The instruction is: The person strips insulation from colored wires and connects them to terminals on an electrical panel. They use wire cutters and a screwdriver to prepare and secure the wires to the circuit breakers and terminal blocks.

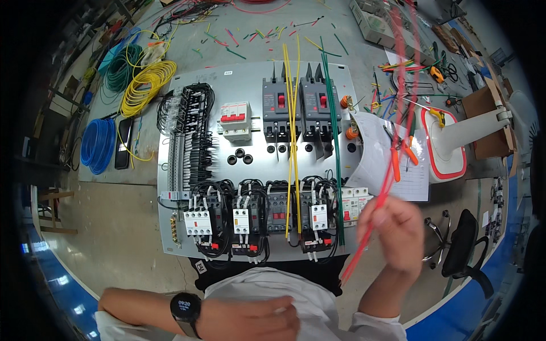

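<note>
My right hand (398, 233) is closed around several long red wires (356, 258), which run up past the panel's right side and are smeared by motion. My left hand (250, 318) lies across my body at the lower edge, fingers stretched out, holding nothing visible. Before me is a grey metal mounting plate (261, 162). Several yellow wires (292, 136) and green wires (334, 142) lie lengthwise over it. They cross two dark circuit breakers (281, 105) and the lower row of contactors (278, 213). A small white breaker with red levers (234, 120) sits left of them.
Blue (98, 146), yellow (147, 85) and green wire coils (120, 68) lie left, beside a phone (123, 145). Orange-handled pliers (396, 162) rest on paper sheets (415, 184) at right, near a white, red-rimmed stand (449, 150). Wire scraps litter the far table; a chair (462, 247) stands right.
</note>
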A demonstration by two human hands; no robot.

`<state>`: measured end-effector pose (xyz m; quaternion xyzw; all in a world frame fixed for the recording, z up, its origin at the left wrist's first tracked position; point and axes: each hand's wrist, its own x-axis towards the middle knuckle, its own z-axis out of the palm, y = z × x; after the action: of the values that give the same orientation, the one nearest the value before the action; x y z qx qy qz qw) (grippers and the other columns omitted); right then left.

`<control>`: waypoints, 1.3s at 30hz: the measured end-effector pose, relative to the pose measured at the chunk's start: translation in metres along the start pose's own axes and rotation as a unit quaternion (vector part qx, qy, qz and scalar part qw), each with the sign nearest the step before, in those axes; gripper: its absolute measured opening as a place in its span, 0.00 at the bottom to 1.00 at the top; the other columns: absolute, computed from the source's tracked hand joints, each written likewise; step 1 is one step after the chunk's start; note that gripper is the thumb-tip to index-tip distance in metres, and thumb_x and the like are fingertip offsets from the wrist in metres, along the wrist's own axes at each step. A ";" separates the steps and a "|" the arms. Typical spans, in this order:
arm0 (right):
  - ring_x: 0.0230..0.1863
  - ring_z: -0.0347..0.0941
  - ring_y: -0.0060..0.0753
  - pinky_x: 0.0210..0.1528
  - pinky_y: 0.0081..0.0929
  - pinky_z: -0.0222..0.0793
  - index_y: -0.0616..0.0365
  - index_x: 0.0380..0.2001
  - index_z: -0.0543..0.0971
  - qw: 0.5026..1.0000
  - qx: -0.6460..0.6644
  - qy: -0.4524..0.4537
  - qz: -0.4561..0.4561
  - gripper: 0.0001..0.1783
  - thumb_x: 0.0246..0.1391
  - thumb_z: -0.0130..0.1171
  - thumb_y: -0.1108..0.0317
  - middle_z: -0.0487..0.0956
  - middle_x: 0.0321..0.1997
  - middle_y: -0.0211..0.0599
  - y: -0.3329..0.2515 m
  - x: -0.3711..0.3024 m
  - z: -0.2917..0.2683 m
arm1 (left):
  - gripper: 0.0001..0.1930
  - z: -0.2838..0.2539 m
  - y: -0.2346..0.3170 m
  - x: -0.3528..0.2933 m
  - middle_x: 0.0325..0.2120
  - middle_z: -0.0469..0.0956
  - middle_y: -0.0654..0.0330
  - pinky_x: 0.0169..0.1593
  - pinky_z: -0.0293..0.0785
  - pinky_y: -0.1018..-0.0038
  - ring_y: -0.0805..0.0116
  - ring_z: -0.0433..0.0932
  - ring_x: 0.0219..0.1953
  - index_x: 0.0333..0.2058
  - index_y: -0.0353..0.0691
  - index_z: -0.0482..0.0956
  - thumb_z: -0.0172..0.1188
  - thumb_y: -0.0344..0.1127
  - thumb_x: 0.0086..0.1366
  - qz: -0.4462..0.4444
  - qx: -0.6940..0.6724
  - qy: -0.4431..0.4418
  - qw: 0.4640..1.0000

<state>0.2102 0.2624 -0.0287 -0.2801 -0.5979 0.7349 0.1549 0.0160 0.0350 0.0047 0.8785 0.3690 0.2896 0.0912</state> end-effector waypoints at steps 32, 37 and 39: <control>0.25 0.75 0.28 0.32 0.31 0.70 0.66 0.33 0.85 0.900 -0.390 0.185 0.062 0.19 0.69 0.56 0.60 0.82 0.25 0.35 0.031 0.146 -0.141 | 0.06 0.013 -0.014 -0.047 0.27 0.81 0.65 0.41 0.78 0.65 0.63 0.81 0.30 0.28 0.44 0.85 0.74 0.32 0.53 -0.353 0.011 0.159 0.922; 0.38 0.84 0.58 0.43 0.49 0.76 0.66 0.33 0.86 0.798 -0.562 0.204 0.072 0.20 0.64 0.59 0.57 0.86 0.34 0.54 0.039 0.161 -0.152 | 0.06 0.019 -0.016 -0.052 0.27 0.81 0.65 0.41 0.76 0.65 0.63 0.81 0.32 0.29 0.44 0.85 0.74 0.32 0.54 -0.367 0.000 0.176 0.913; 0.40 0.83 0.61 0.44 0.52 0.76 0.64 0.33 0.86 0.759 -0.613 0.210 0.061 0.20 0.63 0.61 0.55 0.86 0.35 0.54 0.041 0.163 -0.150 | 0.05 0.024 -0.017 -0.060 0.28 0.82 0.65 0.40 0.76 0.65 0.63 0.81 0.32 0.29 0.44 0.85 0.74 0.32 0.55 -0.374 -0.019 0.188 0.908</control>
<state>0.1746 0.4633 -0.1241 -0.4985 -0.8548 0.1420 0.0269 -0.0138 0.0058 -0.0477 0.6030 0.6754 0.4012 0.1389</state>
